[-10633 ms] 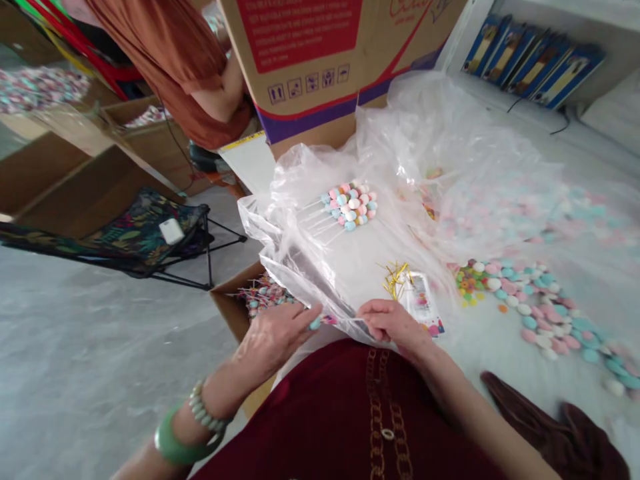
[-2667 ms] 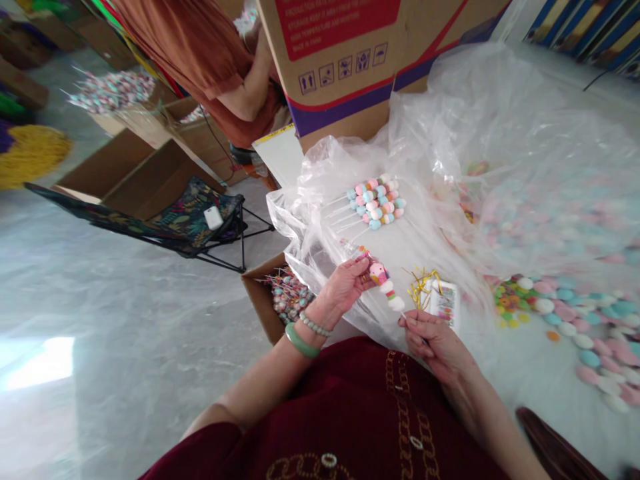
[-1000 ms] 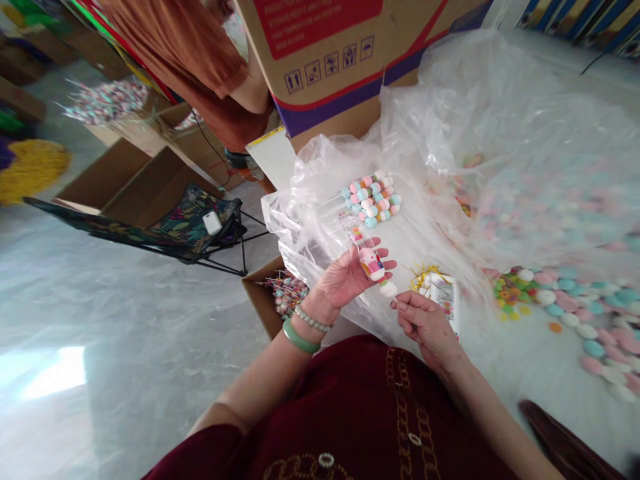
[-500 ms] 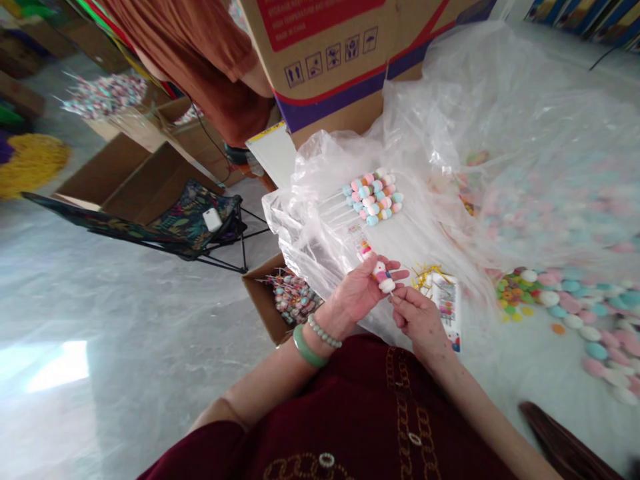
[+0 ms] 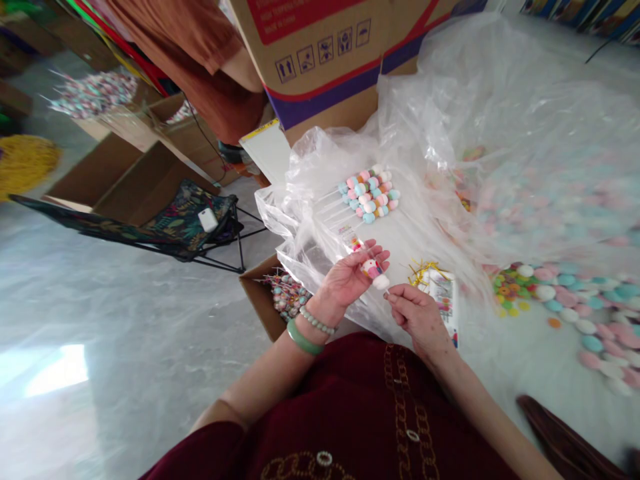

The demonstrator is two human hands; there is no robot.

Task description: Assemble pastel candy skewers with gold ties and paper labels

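Observation:
My left hand (image 5: 350, 275) cups a candy skewer (image 5: 373, 271) in a small printed clear bag, fingers curled round it. My right hand (image 5: 415, 315) pinches the skewer's thin stick just below the lowest white candy. Both hands hover over the near edge of a white table (image 5: 500, 347). A little beyond them lies a bundle of finished skewers (image 5: 369, 195) with pastel candies, resting on a large clear plastic sheet (image 5: 450, 133). Gold twist ties (image 5: 420, 273) and a stack of printed bags (image 5: 444, 300) lie right beside my right hand.
Loose pastel candies (image 5: 570, 313) and small colourful rings (image 5: 507, 293) are spread at the right. An open carton of wrapped skewers (image 5: 280, 297) sits on the floor below the table's edge. A big cardboard box (image 5: 330, 60) and a person in orange (image 5: 210, 73) are behind. A folding stool (image 5: 165, 227) stands left.
The skewer has slid further into the small bag in my left hand, and my right hand has closed in on the stick's end. The view has shifted slightly.

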